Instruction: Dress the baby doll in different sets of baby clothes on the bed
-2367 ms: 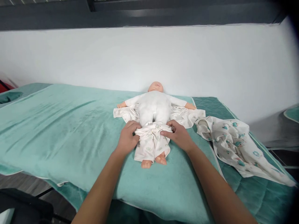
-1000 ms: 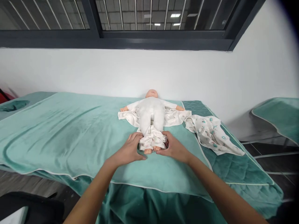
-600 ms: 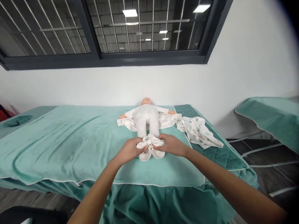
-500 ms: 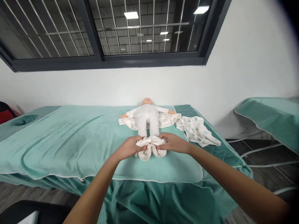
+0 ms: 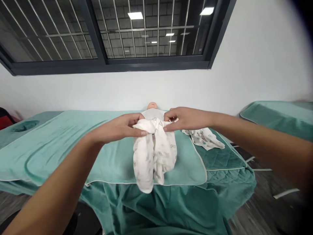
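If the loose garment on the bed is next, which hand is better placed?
Likely the right hand: it's nearer the loose garment, though it and the left hand hold the pants.

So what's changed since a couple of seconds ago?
The small white patterned trousers slid down off the white-bodied doll and were lifted toward the camera, now held by the left hand and right hand. The doll still lies on the green-covered bed; the white garment with teal prints stays at the right.

Soft matt printed cloth pants (image 5: 164, 148); velvety green sheet (image 5: 110, 163); smooth matt wall (image 5: 110, 91).
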`<action>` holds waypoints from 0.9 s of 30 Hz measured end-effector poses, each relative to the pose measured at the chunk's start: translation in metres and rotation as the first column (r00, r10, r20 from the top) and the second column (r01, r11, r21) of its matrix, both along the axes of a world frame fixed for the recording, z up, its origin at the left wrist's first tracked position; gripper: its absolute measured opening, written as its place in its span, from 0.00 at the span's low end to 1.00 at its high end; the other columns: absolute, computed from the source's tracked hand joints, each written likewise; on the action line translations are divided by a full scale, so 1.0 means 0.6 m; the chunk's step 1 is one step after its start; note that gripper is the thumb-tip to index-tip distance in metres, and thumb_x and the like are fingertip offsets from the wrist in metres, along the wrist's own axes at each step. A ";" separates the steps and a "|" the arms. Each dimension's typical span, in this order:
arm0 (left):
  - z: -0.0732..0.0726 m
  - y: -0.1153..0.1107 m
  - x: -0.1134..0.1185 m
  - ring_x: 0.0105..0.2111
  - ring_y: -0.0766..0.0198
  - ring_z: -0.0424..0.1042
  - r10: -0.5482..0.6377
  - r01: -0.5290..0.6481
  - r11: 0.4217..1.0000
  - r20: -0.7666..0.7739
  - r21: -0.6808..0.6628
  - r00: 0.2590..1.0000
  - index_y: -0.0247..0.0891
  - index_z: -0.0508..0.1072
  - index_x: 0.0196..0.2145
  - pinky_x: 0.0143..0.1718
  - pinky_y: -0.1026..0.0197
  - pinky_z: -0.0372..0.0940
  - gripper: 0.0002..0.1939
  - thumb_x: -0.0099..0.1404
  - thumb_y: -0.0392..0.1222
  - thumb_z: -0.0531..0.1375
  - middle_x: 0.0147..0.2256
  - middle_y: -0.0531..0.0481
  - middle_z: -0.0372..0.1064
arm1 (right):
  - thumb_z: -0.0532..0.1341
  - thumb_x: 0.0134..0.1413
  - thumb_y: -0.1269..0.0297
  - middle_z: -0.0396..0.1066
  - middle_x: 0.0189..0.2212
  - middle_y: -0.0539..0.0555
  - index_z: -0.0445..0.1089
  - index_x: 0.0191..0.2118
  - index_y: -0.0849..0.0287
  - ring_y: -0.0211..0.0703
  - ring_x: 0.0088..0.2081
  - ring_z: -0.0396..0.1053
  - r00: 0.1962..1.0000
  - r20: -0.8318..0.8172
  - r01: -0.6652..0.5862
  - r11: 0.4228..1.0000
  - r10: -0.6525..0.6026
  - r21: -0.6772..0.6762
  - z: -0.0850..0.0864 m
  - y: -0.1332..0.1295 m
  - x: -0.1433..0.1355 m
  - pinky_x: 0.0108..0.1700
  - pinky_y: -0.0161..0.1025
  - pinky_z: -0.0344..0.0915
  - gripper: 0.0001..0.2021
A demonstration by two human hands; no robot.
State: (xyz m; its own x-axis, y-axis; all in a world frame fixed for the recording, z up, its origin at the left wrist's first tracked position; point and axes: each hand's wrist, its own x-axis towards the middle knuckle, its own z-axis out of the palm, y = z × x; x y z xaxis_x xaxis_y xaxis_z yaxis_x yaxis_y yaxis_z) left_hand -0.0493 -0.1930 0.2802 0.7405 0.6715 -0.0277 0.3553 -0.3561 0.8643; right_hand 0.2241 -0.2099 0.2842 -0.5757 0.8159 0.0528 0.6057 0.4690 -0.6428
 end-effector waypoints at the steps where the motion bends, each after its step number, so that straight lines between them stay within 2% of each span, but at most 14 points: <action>1: 0.013 0.002 -0.004 0.36 0.61 0.72 0.011 -0.011 0.999 -0.006 0.031 1.000 0.38 0.72 0.38 0.35 0.63 0.66 0.16 0.57 0.49 0.68 0.36 0.49 0.73 | 0.67 0.49 0.53 0.65 0.27 0.48 0.70 0.29 0.56 0.37 0.29 0.60 1.000 -0.024 -0.006 1.000 0.006 0.019 0.013 0.000 -0.004 0.31 0.36 0.53 0.13; 4: 0.045 0.005 -0.010 0.31 0.63 0.71 0.084 -0.089 0.987 0.041 0.136 0.996 0.38 0.74 0.37 0.29 0.65 0.64 0.16 0.55 0.50 0.68 0.32 0.50 0.72 | 0.68 0.49 0.54 0.66 0.26 0.48 0.69 0.29 0.56 0.37 0.28 0.62 0.979 -0.205 -0.017 1.000 0.021 0.023 0.046 -0.003 -0.017 0.30 0.36 0.56 0.12; 7: 0.065 -0.001 -0.004 0.28 0.63 0.71 0.162 -0.180 0.959 0.097 0.217 0.982 0.39 0.77 0.38 0.26 0.65 0.63 0.17 0.56 0.52 0.67 0.30 0.49 0.73 | 0.69 0.48 0.54 0.65 0.24 0.47 0.67 0.28 0.56 0.36 0.27 0.62 0.939 -0.341 -0.032 0.998 0.049 0.056 0.073 -0.008 -0.033 0.28 0.34 0.57 0.14; 9: 0.069 -0.009 0.004 0.28 0.62 0.71 0.149 -0.163 0.961 0.080 0.221 0.986 0.39 0.77 0.35 0.26 0.64 0.63 0.15 0.56 0.53 0.66 0.30 0.50 0.73 | 0.70 0.48 0.55 0.66 0.24 0.46 0.67 0.28 0.57 0.35 0.26 0.63 0.926 -0.368 -0.048 0.993 0.085 0.110 0.088 -0.011 -0.044 0.27 0.33 0.57 0.14; 12: 0.063 -0.017 0.014 0.28 0.63 0.70 0.051 -0.061 0.979 0.055 0.196 0.997 0.38 0.75 0.29 0.27 0.64 0.63 0.14 0.57 0.52 0.66 0.27 0.51 0.70 | 0.71 0.48 0.56 0.66 0.24 0.45 0.67 0.29 0.57 0.33 0.25 0.63 0.931 -0.337 -0.084 0.983 0.136 0.166 0.109 -0.015 -0.050 0.26 0.31 0.56 0.14; 14: 0.056 -0.016 0.019 0.28 0.64 0.69 0.051 -0.082 0.974 0.150 0.213 0.987 0.38 0.72 0.28 0.27 0.64 0.62 0.13 0.55 0.50 0.67 0.26 0.53 0.68 | 0.72 0.47 0.56 0.66 0.24 0.44 0.69 0.30 0.57 0.32 0.25 0.63 0.950 -0.262 -0.134 0.979 0.170 0.151 0.120 -0.017 -0.046 0.25 0.30 0.56 0.14; 17: 0.051 -0.009 0.029 0.27 0.66 0.68 0.110 -0.214 0.939 0.355 0.269 0.929 0.39 0.67 0.30 0.26 0.65 0.61 0.16 0.51 0.46 0.70 0.26 0.55 0.65 | 0.72 0.46 0.54 0.67 0.23 0.44 0.71 0.31 0.57 0.32 0.25 0.65 0.968 -0.151 -0.196 0.979 0.203 0.059 0.128 -0.020 -0.036 0.25 0.29 0.58 0.15; 20: 0.057 -0.010 0.046 0.29 0.65 0.69 0.121 -0.279 0.902 0.428 0.330 0.896 0.39 0.65 0.31 0.27 0.65 0.61 0.17 0.52 0.45 0.70 0.28 0.54 0.65 | 0.68 0.51 0.48 0.69 0.24 0.47 0.73 0.31 0.57 0.35 0.27 0.68 0.970 -0.163 -0.191 0.980 0.180 -0.054 0.122 -0.022 -0.031 0.28 0.31 0.63 0.16; 23: 0.070 -0.018 0.057 0.31 0.64 0.70 0.102 -0.282 0.880 0.428 0.382 0.898 0.39 0.65 0.31 0.28 0.65 0.62 0.16 0.54 0.45 0.69 0.30 0.53 0.66 | 0.64 0.58 0.49 0.72 0.29 0.49 0.74 0.34 0.59 0.36 0.31 0.70 0.946 -0.258 -0.234 0.963 0.195 -0.131 0.115 -0.021 -0.031 0.33 0.33 0.66 0.16; 27: 0.091 -0.023 0.042 0.27 0.65 0.69 0.047 -0.144 0.920 0.261 0.365 0.964 0.39 0.67 0.30 0.25 0.65 0.60 0.18 0.52 0.49 0.70 0.28 0.53 0.66 | 0.66 0.57 0.56 0.70 0.28 0.47 0.71 0.33 0.59 0.35 0.30 0.69 0.887 -0.416 -0.237 0.971 0.202 -0.033 0.124 -0.023 -0.023 0.34 0.34 0.66 0.11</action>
State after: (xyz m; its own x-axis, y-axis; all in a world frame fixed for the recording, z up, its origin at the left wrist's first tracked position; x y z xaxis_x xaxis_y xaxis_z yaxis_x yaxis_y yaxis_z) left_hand -0.0241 -0.2067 0.3350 0.6236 0.6634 0.4135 0.2016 -0.6475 0.7349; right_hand 0.2102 -0.2238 0.3588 -0.6830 0.6825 0.2603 0.1703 0.4953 -0.8518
